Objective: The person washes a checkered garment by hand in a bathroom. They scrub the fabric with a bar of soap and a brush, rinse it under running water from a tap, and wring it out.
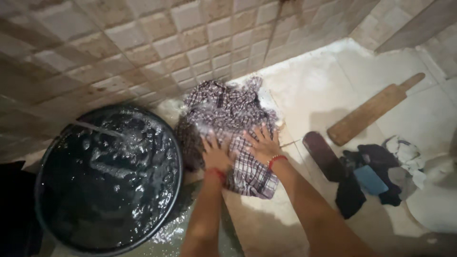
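One black bucket (108, 178) at left, brimful of churning water. One wet checked shirt (228, 128) spread on the tiled floor (314, 90) beside it, pressed flat under left hand (216, 153) and right hand (262, 143) (fingers splayed, gripping nothing). Farther right: one brush (323, 154), one wooden washing paddle (373, 109), one heap of dark clothes (381, 176).

Wet pale stone floor (333, 81) carries everything. Checked cloth (228, 123) spread flat near tiled wall foot. Dark round tub (107, 178), full of water, stands just beside cloth. Wooden paddle (373, 109) lies well apart. Dark brush (323, 154) beside heap of dark clothes (381, 176); blue block (370, 180) on heap.
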